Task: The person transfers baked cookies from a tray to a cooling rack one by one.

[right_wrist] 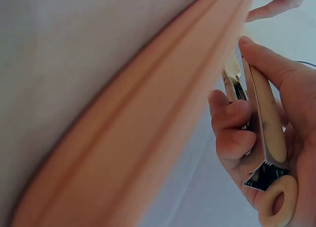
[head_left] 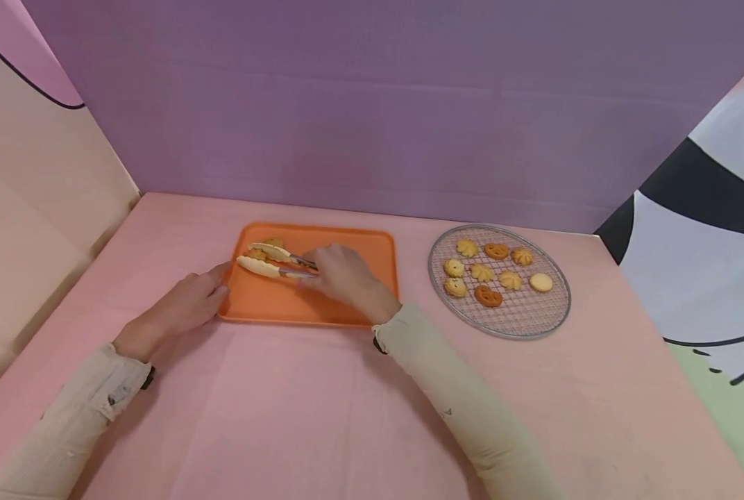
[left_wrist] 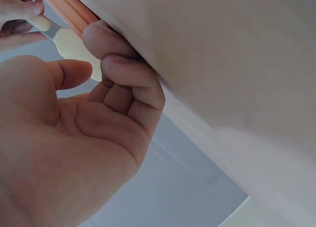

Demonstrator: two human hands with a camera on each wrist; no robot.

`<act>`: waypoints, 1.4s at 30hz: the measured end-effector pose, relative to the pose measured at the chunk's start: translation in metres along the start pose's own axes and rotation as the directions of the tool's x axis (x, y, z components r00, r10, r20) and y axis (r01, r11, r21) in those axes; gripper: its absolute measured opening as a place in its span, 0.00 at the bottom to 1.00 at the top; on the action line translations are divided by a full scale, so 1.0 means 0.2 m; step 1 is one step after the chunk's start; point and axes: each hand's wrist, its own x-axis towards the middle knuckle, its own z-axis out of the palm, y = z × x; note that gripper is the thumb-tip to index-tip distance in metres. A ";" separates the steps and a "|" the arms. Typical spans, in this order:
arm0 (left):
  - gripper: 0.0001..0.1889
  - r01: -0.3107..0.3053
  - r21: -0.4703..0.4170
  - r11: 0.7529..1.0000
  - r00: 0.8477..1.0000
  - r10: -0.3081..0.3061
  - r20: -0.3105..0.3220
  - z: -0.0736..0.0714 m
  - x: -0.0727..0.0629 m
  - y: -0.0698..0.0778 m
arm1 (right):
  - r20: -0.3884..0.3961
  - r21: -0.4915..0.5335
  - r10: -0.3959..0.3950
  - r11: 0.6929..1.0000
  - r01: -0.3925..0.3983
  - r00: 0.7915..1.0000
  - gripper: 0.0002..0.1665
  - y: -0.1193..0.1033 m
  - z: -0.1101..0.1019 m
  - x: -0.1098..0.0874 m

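My right hand (head_left: 342, 273) grips a pair of tongs (head_left: 297, 273) with metal arms and cream scalloped tips. In the right wrist view, its thumb and fingers wrap the beige-and-metal handle (right_wrist: 266, 113). The tips are apart, over several golden cookies (head_left: 256, 255) at the left end of an orange tray (head_left: 297, 305); whether they touch a cookie cannot be made out. My left hand (head_left: 191, 302) lies against the tray's left rim, its fingertips (left_wrist: 106, 39) touching the edge and its fingers loosely bent. In the left wrist view the pale tong tip (left_wrist: 74, 47) shows beyond the thumb.
Right of the tray lies a round wire mesh rack (head_left: 516, 316) with several cookies: flower-shaped ones (head_left: 481, 271), pretzel-shaped ones (head_left: 488, 296) and a plain round one (head_left: 540, 282). A pink cloth (head_left: 284, 410) covers the table. A purple panel (head_left: 359, 139) rises behind.
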 end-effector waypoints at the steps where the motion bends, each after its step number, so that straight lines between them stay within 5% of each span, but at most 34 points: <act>1: 0.29 0.004 -0.006 1.000 1.000 -0.004 0.002 0.00 0.00 0.00 | 0.000 0.002 -0.001 1.000 0.001 1.000 0.30 0.00 0.00 0.00; 15: 0.30 0.028 -0.034 0.999 0.999 -0.027 0.029 0.00 0.01 -0.01 | 0.023 0.004 0.007 1.000 -0.007 1.000 0.35 0.02 -0.03 -0.05; 27: 0.30 0.019 -0.007 1.000 1.000 -0.019 0.004 0.01 0.00 0.00 | -0.015 -0.136 -0.051 0.989 0.049 0.999 0.28 0.01 -0.04 -0.10; 42: 0.30 0.018 -0.008 1.000 1.000 -0.018 -0.008 0.02 0.01 -0.01 | -0.102 -0.134 -0.088 0.988 0.074 0.991 0.30 0.10 -0.13 -0.29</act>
